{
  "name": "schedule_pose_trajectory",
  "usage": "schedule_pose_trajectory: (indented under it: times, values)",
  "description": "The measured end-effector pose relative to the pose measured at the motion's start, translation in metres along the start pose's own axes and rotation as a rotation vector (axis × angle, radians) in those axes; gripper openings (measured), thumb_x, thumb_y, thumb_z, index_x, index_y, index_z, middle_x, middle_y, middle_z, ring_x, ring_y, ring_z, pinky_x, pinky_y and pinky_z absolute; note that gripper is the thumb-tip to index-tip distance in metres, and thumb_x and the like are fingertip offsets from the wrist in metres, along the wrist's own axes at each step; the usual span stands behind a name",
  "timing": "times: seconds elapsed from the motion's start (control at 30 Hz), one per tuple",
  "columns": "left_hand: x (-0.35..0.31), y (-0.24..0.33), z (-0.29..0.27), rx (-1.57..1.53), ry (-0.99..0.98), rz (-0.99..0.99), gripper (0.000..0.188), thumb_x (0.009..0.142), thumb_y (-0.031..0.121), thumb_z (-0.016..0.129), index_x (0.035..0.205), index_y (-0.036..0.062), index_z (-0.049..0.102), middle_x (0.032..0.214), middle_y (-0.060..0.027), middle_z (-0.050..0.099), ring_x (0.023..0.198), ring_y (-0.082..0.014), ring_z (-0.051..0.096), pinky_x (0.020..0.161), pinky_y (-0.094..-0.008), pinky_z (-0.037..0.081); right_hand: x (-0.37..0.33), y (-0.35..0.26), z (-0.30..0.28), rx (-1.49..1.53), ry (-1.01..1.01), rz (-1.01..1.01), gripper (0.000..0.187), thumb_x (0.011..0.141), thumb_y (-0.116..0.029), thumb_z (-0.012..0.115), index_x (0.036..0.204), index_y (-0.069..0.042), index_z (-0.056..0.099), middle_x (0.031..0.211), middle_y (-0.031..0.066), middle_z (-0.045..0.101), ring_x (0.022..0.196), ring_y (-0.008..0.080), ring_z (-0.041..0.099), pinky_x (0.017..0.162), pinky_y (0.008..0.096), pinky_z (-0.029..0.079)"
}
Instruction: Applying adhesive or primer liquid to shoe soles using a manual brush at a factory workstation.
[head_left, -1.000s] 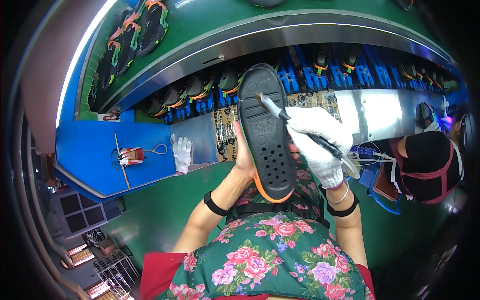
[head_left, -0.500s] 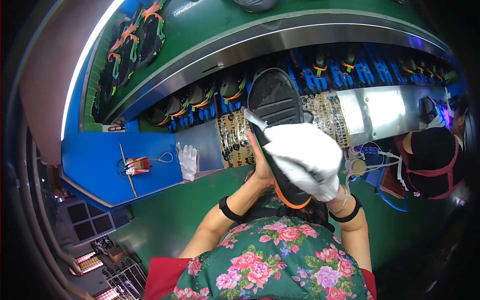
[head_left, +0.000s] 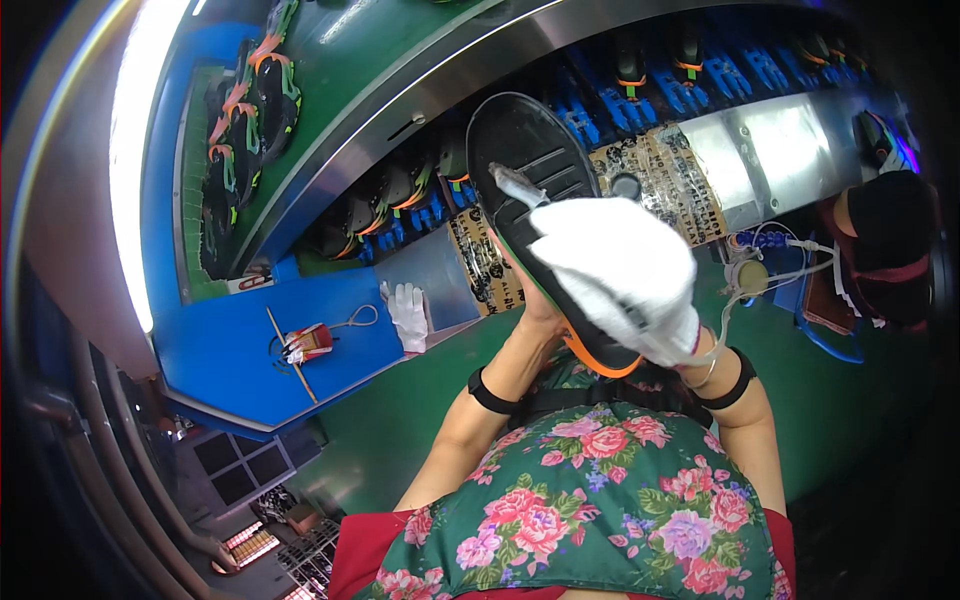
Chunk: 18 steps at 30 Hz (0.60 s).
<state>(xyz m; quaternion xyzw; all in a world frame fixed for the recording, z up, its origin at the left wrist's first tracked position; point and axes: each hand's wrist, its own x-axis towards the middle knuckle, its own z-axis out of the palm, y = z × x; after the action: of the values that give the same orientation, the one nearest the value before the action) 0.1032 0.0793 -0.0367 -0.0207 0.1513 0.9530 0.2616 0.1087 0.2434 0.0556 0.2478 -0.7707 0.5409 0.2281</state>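
Observation:
My bare left hand grips a long black shoe sole from its left edge; most of its fingers are hidden beneath. Ridges cross the middle of the sole, and an orange rim curves round its near end. My right hand, in a white glove, is closed on a brush, its handle hidden inside the fist. The grey brush tip lies over the ridged part of the sole. A pale tube runs by my right wrist.
Behind the sole runs a metal bench with printed cardboard taped on. Shoes on blue holders line its back. A blue table at left bears a white glove and red container. A co-worker is at right.
The view has turned, so bench and table sit differently. The brush tip has shifted from the sole's left edge onto its ridged middle. Both hands keep their hold.

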Motion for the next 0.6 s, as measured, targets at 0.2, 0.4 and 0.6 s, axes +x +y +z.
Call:
schedule_pose_trajectory:
  times: [0.2, 0.4, 0.6]
  values:
    - [0.001, 0.007, 0.002, 0.005, -0.004, 0.003, 0.085, 0.097, 0.071, 0.041, 0.147, 0.0027, 0.048, 0.141, -0.014, 0.06, 0.127, -0.0291, 0.062, 0.11, -0.0442, 0.05, 0.01, -0.004, -0.006, 0.186, -0.015, -0.03, 0.026, 0.08, -0.004, 0.077, 0.106, -0.006, 0.079, 0.109, 0.0122, 0.077, 0.098, 0.03, 0.074, 0.087, 0.0391, 0.058]
    - [0.006, 0.016, -0.037, 0.343, -0.203, -0.043, 0.076, 0.099, 0.061, 0.054, 0.145, 0.0, 0.051, 0.141, -0.0142, 0.061, 0.127, -0.0279, 0.062, 0.11, -0.0417, 0.05, -0.009, 0.008, 0.003, -0.016, -0.066, -0.112, 0.033, 0.082, -0.004, 0.073, 0.115, -0.007, 0.076, 0.117, 0.0139, 0.076, 0.106, 0.0319, 0.073, 0.098, 0.0444, 0.056]
    - [0.002, 0.025, -0.027, 0.041, 0.051, -0.101, 0.104, 0.09, 0.083, 0.045, 0.15, -0.0018, 0.044, 0.146, -0.0213, 0.056, 0.133, -0.0383, 0.058, 0.112, -0.0534, 0.048, 0.0, 0.018, -0.009, 0.07, -0.039, -0.094, 0.028, 0.083, -0.004, 0.075, 0.111, -0.007, 0.078, 0.11, 0.0111, 0.077, 0.1, 0.0292, 0.074, 0.088, 0.0385, 0.059]
